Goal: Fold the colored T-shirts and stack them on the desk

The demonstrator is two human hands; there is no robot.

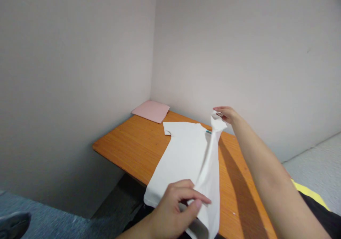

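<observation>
A white short-sleeved T-shirt [183,153] lies on the wooden table, its neckline away from me with a small green label showing. My right hand [226,114] pinches the shirt near its right sleeve and lifts that side off the tabletop. Near the hem, my left hand [181,205] has thumb and forefinger closed on the fabric. Between the two hands the right side of the shirt is raised in a long fold. The left sleeve rests flat, and the hem hangs by the table's near edge.
The orange-brown wooden table [133,139] stands in a corner against two pale walls. A pink flat sheet or folder [151,111] lies at its far left corner. Blue-grey flooring [53,217] shows at the lower left, with a dark object [14,224] at the frame's edge.
</observation>
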